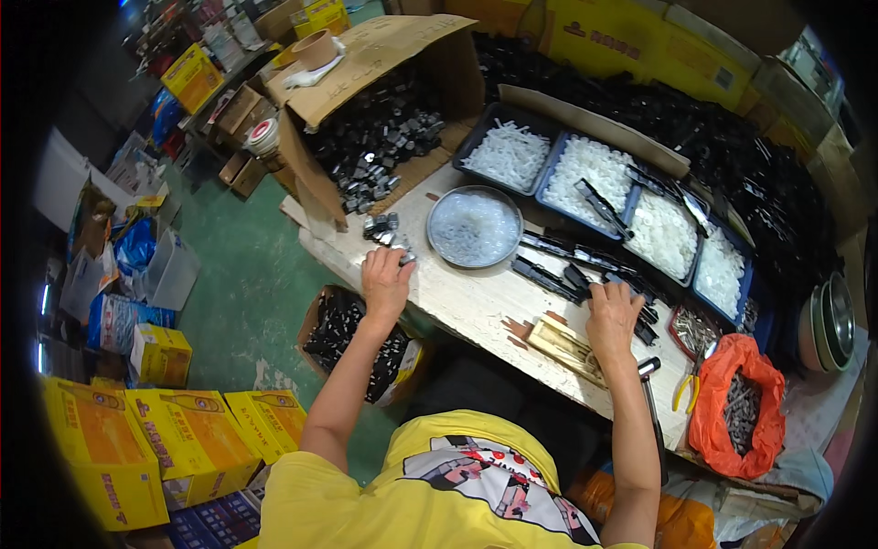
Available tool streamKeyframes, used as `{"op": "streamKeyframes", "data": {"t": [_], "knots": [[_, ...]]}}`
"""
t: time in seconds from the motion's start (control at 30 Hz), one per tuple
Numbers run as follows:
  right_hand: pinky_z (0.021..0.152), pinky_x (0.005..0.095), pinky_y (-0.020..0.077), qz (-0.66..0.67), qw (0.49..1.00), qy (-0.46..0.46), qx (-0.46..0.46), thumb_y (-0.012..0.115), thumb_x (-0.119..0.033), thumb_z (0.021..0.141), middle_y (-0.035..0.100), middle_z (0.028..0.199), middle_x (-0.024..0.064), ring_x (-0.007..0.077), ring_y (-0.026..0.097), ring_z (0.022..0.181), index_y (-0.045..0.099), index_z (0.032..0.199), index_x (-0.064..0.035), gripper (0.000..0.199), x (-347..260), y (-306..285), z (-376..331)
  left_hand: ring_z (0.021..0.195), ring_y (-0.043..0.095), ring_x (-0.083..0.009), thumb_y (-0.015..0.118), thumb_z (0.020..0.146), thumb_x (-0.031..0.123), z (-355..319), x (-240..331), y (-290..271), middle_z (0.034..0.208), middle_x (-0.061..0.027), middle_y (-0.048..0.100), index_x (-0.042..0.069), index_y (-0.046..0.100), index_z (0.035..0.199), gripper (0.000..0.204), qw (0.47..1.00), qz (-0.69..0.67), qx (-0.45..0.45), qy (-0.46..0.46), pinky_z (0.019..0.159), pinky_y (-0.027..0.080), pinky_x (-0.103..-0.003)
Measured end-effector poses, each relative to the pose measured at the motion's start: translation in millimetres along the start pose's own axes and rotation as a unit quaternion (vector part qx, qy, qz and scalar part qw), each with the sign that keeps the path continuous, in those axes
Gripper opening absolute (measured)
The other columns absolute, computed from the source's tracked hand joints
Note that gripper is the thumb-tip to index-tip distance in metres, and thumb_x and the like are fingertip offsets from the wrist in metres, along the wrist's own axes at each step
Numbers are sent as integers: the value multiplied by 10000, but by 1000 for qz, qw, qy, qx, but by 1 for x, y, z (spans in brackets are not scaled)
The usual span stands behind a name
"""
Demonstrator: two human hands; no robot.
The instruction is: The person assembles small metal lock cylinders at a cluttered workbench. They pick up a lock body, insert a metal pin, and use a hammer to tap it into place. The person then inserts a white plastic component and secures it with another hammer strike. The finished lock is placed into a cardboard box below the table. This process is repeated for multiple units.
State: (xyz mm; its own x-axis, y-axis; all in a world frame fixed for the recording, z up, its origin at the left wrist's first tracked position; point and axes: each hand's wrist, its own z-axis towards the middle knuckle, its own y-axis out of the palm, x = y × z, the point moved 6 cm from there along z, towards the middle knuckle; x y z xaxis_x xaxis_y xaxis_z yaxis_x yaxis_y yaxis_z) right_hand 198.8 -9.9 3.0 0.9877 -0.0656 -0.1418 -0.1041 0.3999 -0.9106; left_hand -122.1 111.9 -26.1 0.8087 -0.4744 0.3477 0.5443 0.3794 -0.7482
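Near the left edge of the worktable, my left hand (pixel 386 285) closes its fingertips on a small shiny metal piece (pixel 408 259). A few similar metal pieces (pixel 380 226) lie just beyond it. My right hand (pixel 615 322) is over the bench's right half, its fingers bent and closed on a long black part (pixel 578 277), partly hidden by the hand. More black parts (pixel 646 326) lie beside and under that hand. Close to its left is a cream-coloured block-shaped fixture (pixel 565 348). Between my hands, farther back, stands a round metal bowl (pixel 437 240) of clear small pieces.
An open cardboard box (pixel 291 165) of metal pieces stands at the back left. Blue trays (pixel 540 198) of white pieces line the back, before a black heap (pixel 631 114). At right are yellow-handled pliers (pixel 684 392) and a red bag (pixel 770 389). A carton (pixel 306 343) sits below.
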Motion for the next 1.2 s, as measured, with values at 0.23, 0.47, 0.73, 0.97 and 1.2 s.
{"op": "streamKeyframes", "data": {"t": [0.23,0.47,0.73,0.97,1.2], "knots": [[729,367,288,192,978,62,52,649,-46,699,558,809,31,220,488,825,623,837,-97,148,14,-24,-9,820,471,-297,673,692,91,-4,6,-2,825,-104,512,34,565,881,224,999,-15,-28,10,727,369,-389],[714,382,306,47,996,-76,17,612,-7,657,530,779,23,217,475,799,601,833,-97,198,-33,-59,-53,834,476,-289,661,706,95,-1,14,-8,837,-97,513,31,590,922,236,998,32,-56,4,738,366,-381],[700,393,300,59,995,-71,-32,579,2,619,499,792,34,206,455,798,603,844,-77,240,-41,-49,-66,717,492,-153,686,699,26,5,71,-37,822,-52,533,24,633,898,206,962,-265,-45,-48,620,407,-259],[705,374,312,42,990,-85,-107,581,-29,619,496,773,55,210,465,796,582,768,-65,154,-45,-40,-54,673,463,-66,691,689,-10,-5,140,3,821,-20,532,4,644,910,226,861,-442,-250,-37,599,397,-193],[738,377,355,90,961,-73,-249,550,13,648,544,803,92,247,517,847,594,776,-31,143,-34,-28,-34,670,497,-85,711,695,38,-7,177,29,822,-39,535,-8,635,924,246,815,-441,-376,13,591,420,-218]]}}
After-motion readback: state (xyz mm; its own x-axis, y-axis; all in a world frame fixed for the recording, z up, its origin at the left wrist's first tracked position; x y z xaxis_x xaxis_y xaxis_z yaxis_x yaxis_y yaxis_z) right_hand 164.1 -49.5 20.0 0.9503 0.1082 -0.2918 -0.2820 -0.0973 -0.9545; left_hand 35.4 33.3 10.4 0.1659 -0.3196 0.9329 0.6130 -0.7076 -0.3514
